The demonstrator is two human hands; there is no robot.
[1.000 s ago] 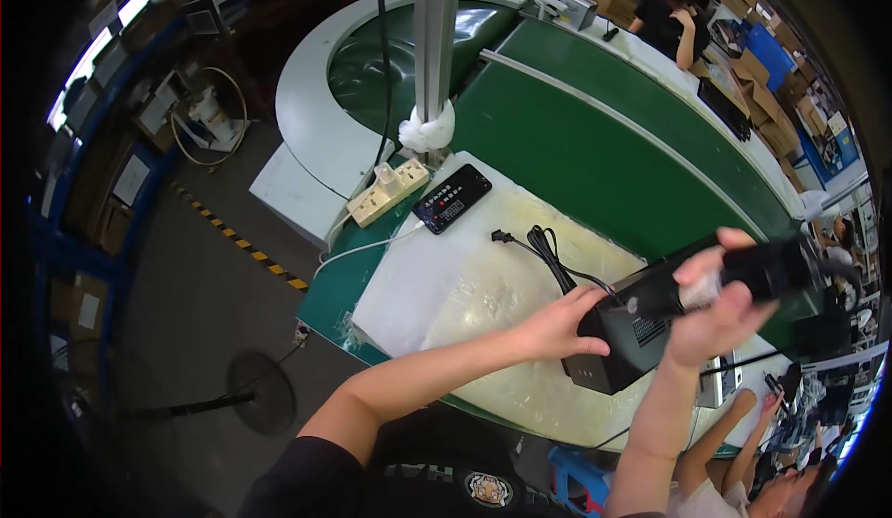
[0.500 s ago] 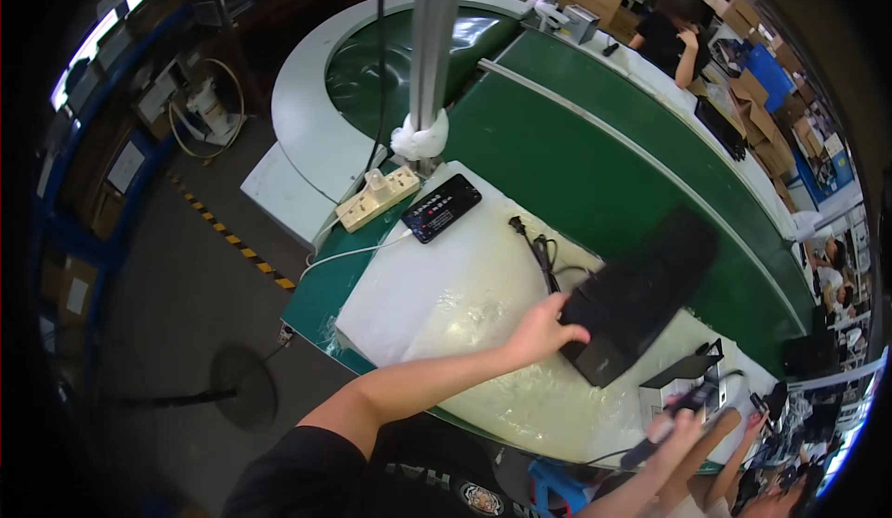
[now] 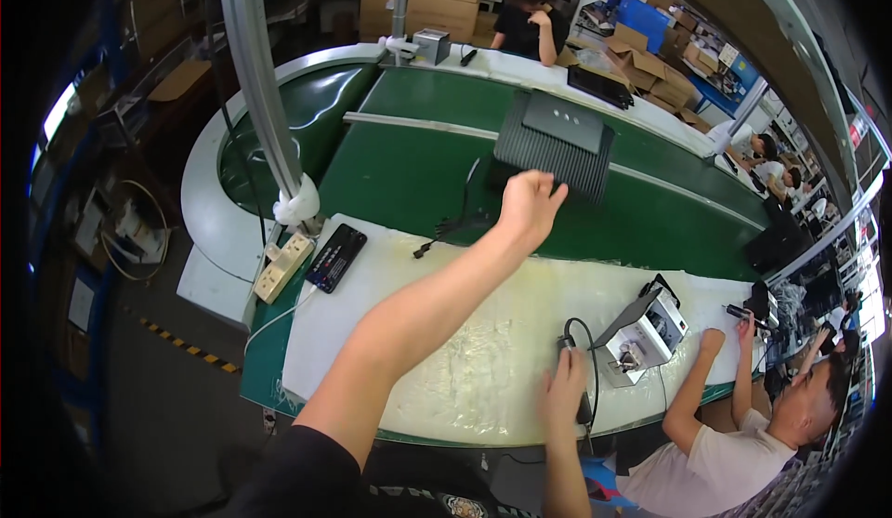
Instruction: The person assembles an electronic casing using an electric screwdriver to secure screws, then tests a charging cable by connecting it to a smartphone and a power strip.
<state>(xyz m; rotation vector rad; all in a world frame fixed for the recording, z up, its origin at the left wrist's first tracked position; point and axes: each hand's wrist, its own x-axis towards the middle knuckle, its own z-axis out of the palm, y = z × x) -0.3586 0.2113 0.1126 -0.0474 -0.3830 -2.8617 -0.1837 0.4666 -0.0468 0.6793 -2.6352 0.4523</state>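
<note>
A black finned device [image 3: 555, 143] with a smooth grey plate on top is over the green conveyor belt, its cable and plug [image 3: 448, 230] trailing back to the padded tabletop. My left hand [image 3: 530, 209] is at its near edge, thumb and fingers apart with nothing visibly gripped between them. Lower right, my right hand [image 3: 563, 386] is slightly blurred and has its fingers over a long black electric screwdriver [image 3: 584, 408]. Right of that hand stands a small open silver metal box [image 3: 641, 337] with a black cord.
A black phone [image 3: 336, 258] on a white cable lies beside a cream power strip [image 3: 282, 268]. A metal post [image 3: 260, 81] rises at the left. To my right a co-worker in a light shirt [image 3: 715, 462] works at the same table. Another person [image 3: 531, 21] sits across the belt.
The finned device has gone from the tabletop's edge out over the belt, my left hand following. My right hand has brought the screwdriver leftward, away from the metal box. The view has turned right.
</note>
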